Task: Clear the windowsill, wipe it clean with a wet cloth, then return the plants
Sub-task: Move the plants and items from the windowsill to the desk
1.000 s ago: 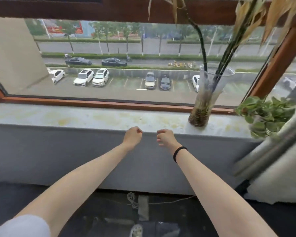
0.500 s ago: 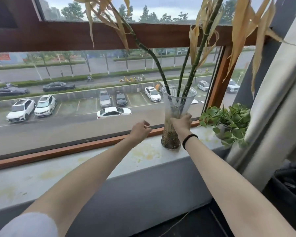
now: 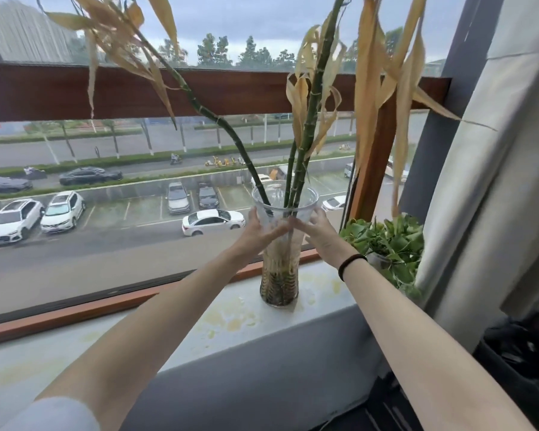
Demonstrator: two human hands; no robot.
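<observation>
A tall clear glass vase stands on the pale, yellow-stained windowsill. Green bamboo stems with dry yellow leaves rise from it. My left hand grips the vase's upper left side. My right hand, with a black band at the wrist, grips its upper right side. The fingers of both hands meet at the front of the glass. A small leafy green potted plant sits on the sill just right of the vase.
A grey curtain hangs at the right, close to the potted plant. The brown window frame runs behind the sill. A dark object lies low at the right.
Both hands rose from near the sill edge to the vase. The right hand reached it first; now the left hand grips it too. The view swung up and right.
</observation>
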